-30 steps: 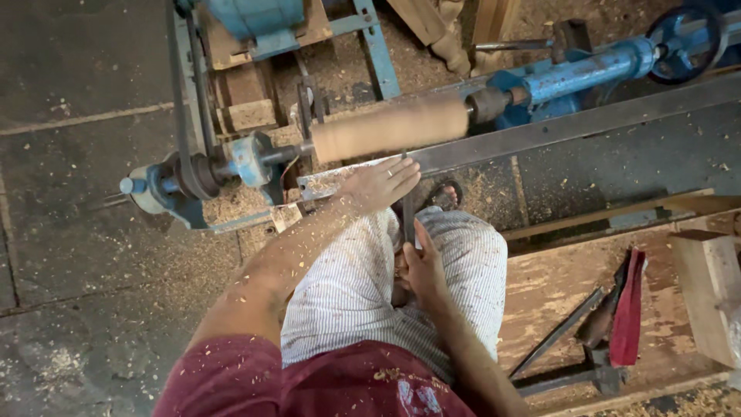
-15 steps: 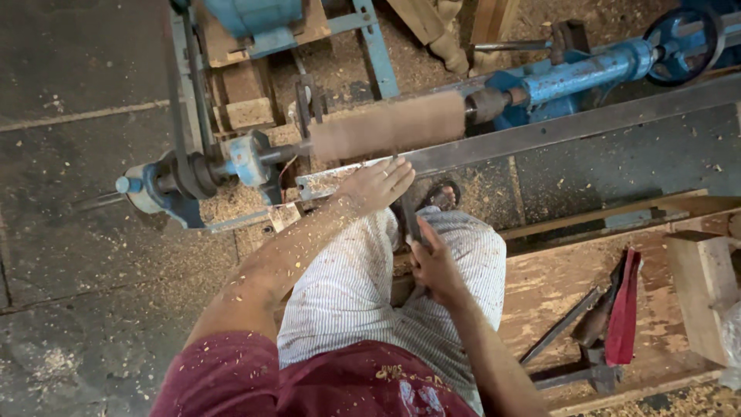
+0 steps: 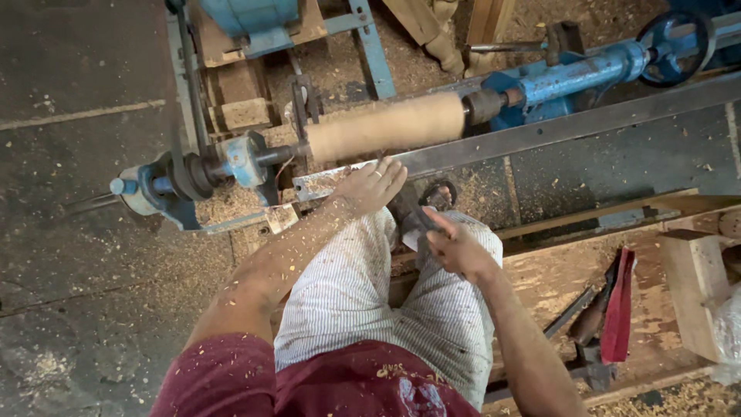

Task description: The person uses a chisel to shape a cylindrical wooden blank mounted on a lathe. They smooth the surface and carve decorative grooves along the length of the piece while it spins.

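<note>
Left hand (image 3: pixel 372 185) lies spread flat on the tool rest (image 3: pixel 494 147); right hand (image 3: pixel 455 245) is clamped round the chisel handle (image 3: pixel 417 220).

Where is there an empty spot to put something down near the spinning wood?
The dusty floor left of the lathe's blue end is bare. It is crowded by the wooden cylinder, where the left hand and right hand work, and on the bench by the red-handled tools.

Tool tip hidden under left hand (image 3: pixel 370 185); handwheel (image 3: pixel 670 38) edge-cropped
</note>
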